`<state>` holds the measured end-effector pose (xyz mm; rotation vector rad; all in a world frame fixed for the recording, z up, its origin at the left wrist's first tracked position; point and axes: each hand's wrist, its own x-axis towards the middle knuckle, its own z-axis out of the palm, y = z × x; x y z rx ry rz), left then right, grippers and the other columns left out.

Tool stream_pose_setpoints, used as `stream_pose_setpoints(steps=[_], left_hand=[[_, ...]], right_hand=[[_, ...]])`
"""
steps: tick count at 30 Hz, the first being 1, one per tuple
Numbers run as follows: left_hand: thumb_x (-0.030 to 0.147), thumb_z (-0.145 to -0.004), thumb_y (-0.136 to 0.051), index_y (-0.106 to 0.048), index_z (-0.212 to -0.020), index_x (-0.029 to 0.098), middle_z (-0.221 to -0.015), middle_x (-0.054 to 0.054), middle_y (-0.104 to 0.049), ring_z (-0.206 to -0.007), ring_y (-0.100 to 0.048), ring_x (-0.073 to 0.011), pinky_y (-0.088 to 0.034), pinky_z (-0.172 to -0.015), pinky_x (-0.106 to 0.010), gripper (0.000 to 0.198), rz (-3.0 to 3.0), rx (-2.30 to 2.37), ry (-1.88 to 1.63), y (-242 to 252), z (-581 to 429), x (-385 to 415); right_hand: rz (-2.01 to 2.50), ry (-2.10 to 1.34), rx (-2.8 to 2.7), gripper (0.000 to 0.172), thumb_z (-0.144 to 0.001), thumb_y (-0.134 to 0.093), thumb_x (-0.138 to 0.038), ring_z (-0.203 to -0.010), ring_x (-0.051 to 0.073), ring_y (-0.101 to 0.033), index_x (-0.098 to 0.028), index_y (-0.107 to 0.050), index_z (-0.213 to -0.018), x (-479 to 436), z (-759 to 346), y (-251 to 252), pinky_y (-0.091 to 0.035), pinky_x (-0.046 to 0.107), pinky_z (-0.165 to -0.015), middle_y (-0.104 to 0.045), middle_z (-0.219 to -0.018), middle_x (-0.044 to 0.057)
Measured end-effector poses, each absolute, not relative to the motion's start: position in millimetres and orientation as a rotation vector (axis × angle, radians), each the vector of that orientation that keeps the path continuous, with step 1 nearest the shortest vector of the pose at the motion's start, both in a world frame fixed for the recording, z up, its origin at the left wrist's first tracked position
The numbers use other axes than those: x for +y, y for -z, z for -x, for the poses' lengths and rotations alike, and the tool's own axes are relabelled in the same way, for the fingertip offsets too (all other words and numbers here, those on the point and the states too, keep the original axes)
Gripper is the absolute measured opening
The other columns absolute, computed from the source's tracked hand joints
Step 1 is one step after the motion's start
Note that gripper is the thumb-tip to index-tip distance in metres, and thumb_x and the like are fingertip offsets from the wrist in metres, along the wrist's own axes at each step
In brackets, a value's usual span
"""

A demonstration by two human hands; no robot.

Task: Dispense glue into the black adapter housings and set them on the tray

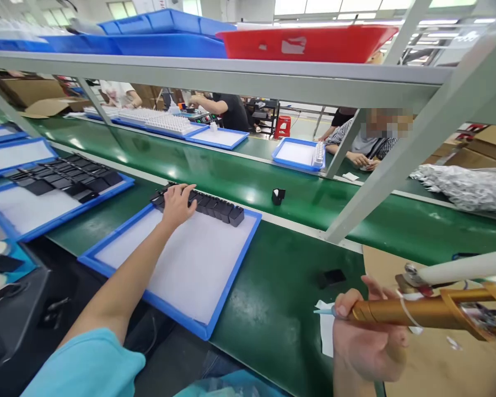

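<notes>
My left hand [177, 207] is at the far edge of a blue-rimmed tray [227, 300], over a row of small black boxes [219, 208]. Its fingers are spread, thumb apart from the index finger, and nothing shows between them; part of the row is hidden beneath. On the right, my right hand [367, 342] is closed round a gold, tube-shaped glue gun [409, 311] with a pale blue tip pointing left. Under the tip lies a white paper [327, 336]. Just beyond it, a flat black piece [333, 278] rests on the green table.
Another tray [33, 229] with black parts stands at left. A small black box [278, 196] sits on the green conveyor [231, 184]. A slanted white post [397, 160] and overhead shelf [240, 74] frame the bench. Several people work across the belt.
</notes>
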<state>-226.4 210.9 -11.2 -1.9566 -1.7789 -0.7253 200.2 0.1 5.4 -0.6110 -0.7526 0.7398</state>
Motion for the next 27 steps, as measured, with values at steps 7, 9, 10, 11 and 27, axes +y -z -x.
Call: stream_pose_setpoints(steps=[7,9,10,11,27], left_hand=[[0.014,-0.079,-0.058,-0.037,-0.144,0.025,-0.155,-0.008,-0.028,-0.14,-0.026,-0.0293,-0.034,-0.11,-0.043,0.069,2.713,-1.472,0.44,-21.4,66.5,296.0],[0.004,-0.073,-0.058,-0.035,-0.145,0.03,-0.16,-0.005,-0.019,-0.142,-0.024,-0.0301,-0.041,-0.104,-0.04,0.08,2.789,-1.603,0.225,-18.7,32.1,323.3],[0.002,-0.071,-0.058,-0.038,-0.143,0.03,-0.16,-0.006,-0.02,-0.141,-0.029,-0.0306,-0.044,-0.101,-0.039,0.08,2.799,-1.649,0.171,-15.8,20.0,335.2],[0.002,-0.069,-0.059,-0.042,-0.141,0.028,-0.158,-0.008,-0.025,-0.137,-0.036,-0.0305,-0.046,-0.098,-0.037,0.078,2.798,-1.687,0.145,-12.4,11.3,345.3],[0.04,-0.077,-0.069,-0.054,-0.101,0.021,-0.097,-0.004,-0.067,-0.087,-0.063,-0.0225,-0.043,-0.068,-0.027,0.034,2.818,-1.74,0.269,-39.6,12.3,241.9]], right_hand=[[0.634,-0.73,-0.752,0.043,-0.081,-0.052,-0.054,-0.052,0.009,-0.053,-0.025,-0.058,-0.112,-4.6,-201.3,1.2,-0.039,0.031,-0.048,-0.054,-0.116,0.005],[0.644,-0.706,-0.744,0.043,-0.081,-0.05,-0.054,-0.051,0.009,-0.053,-0.026,-0.058,-0.112,-5.8,-200.4,2.2,-0.038,0.03,-0.048,-0.054,-0.116,0.005],[0.648,-0.693,-0.74,0.042,-0.082,-0.049,-0.054,-0.052,0.009,-0.053,-0.026,-0.058,-0.112,-6.5,-200.0,2.5,-0.038,0.03,-0.048,-0.054,-0.116,0.005],[0.655,-0.684,-0.734,0.042,-0.083,-0.048,-0.054,-0.052,0.009,-0.053,-0.026,-0.058,-0.112,-7.3,-199.6,2.4,-0.037,0.029,-0.049,-0.054,-0.116,0.005],[0.61,-0.753,-0.8,0.036,-0.084,-0.049,-0.048,-0.052,0.009,-0.056,-0.03,-0.058,-0.113,-15.6,-199.2,-4.3,-0.04,0.03,-0.048,-0.054,-0.112,0.005]])
